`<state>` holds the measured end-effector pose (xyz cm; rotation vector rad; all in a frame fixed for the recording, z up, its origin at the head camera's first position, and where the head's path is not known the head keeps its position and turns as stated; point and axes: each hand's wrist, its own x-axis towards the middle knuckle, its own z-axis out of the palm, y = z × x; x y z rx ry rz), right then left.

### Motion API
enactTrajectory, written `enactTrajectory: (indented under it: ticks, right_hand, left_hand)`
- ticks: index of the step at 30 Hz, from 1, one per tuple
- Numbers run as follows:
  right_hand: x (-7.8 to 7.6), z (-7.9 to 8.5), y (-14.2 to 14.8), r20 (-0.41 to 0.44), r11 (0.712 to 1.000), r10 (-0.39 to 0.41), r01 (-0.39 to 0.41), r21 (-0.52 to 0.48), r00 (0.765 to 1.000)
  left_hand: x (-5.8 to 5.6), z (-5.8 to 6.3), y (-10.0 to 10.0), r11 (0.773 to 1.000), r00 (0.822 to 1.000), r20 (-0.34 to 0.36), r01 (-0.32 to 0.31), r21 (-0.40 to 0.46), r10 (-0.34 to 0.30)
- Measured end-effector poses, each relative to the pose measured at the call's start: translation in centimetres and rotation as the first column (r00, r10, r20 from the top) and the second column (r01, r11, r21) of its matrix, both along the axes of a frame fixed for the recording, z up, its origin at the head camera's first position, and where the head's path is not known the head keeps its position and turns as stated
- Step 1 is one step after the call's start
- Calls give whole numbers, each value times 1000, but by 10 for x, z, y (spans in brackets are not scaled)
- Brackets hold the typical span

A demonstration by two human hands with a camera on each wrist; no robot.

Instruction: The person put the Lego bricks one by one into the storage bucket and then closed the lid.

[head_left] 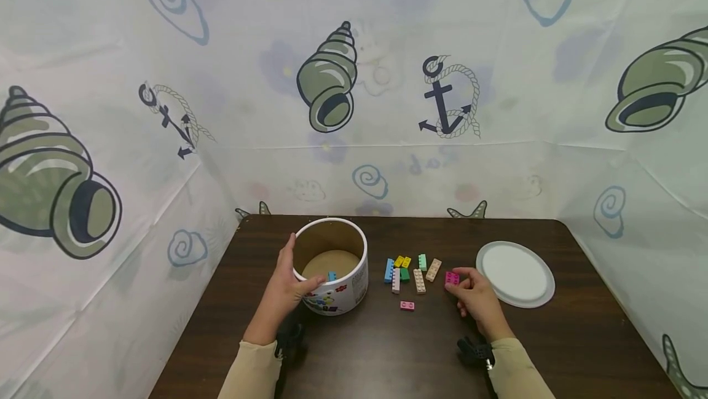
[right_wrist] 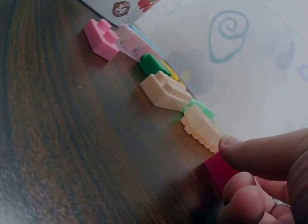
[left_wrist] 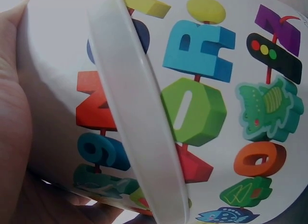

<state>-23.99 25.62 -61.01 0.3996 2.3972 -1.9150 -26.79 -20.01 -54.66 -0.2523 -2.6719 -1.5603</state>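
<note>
Right of the loose bricks, head view, the right hand pinches the magenta brick; the bucket, gripped by the left hand, stands left beyond them. Left wrist: hand against bucket. Right wrist: brick's long axis hidden!

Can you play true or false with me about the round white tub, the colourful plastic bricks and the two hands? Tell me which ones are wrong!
1. The left hand grips the round white printed tub. True.
2. The tub is empty. False: a blue plastic brick is inside.
3. The flat round white lid lies on the dark brown table. True.
4. The lid is left of the tub. False: it is to the right.
5. The right hand pinches a small magenta plastic brick. True.
</note>
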Motion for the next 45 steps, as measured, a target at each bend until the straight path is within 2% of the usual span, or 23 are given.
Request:
enactTrajectory:
  ticks: [5,14,24,37,45]
  right_hand:
    - [-1,0,0,-6,999,8,-8,38,1000]
    - [2,3,-4,-12,999,-15,16,47,1000]
    - [2,4,-3,-36,999,-52,52,1,998]
    - [3,5,-3,-43,998,-52,50,-28,998]
    - [2,14,-15,-96,986,-110,96,-135,989]
  left_hand:
    - [0,1,1,1000,1000,-7,0,3,0]
    - [-1,3,3,1000,1000,-21,5,26,-5]
    - [-1,2,5,1000,1000,-9,5,25,-5]
    - [-1,0,6,999,1000,-2,1,35,0]
    - [2,-1,1,999,1000,-1,-9,32,9]
